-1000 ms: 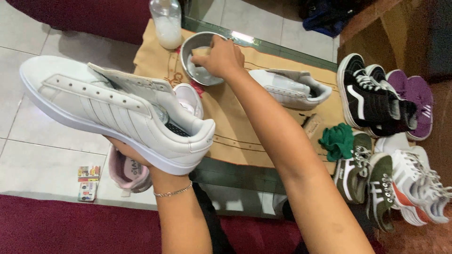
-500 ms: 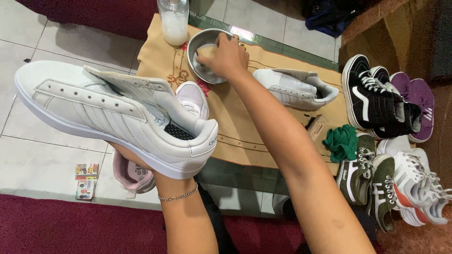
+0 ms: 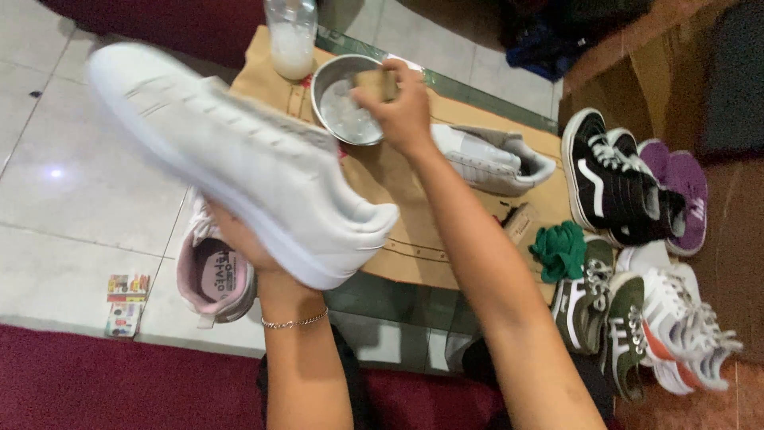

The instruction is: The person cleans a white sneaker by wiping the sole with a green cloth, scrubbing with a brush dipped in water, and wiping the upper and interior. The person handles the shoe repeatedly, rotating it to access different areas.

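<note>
overhead, left hand (image 3: pixel 243 239) closed under white sneaker (image 3: pixel 239 159), right hand (image 3: pixel 398 107) pinched on tan sponge (image 3: pixel 376 84) above metal bowl (image 3: pixel 334 76)

bare tiled floor (image 3: pixel 72 183) open at left, shoe pile (image 3: pixel 637 263) crowding right side

Leather, metal, cardboard, tile

Smooth matt white leather on sneaker (image 3: pixel 239 167); shiny metal bowl (image 3: pixel 344 99); matt brown cardboard (image 3: pixel 398 199) over glass; glossy pale floor tiles (image 3: pixel 72 183); clear plastic bottle (image 3: pixel 291 36); green cloth (image 3: pixel 559 249), crumpled; thin metal bracelet (image 3: pixel 294 322).
</note>
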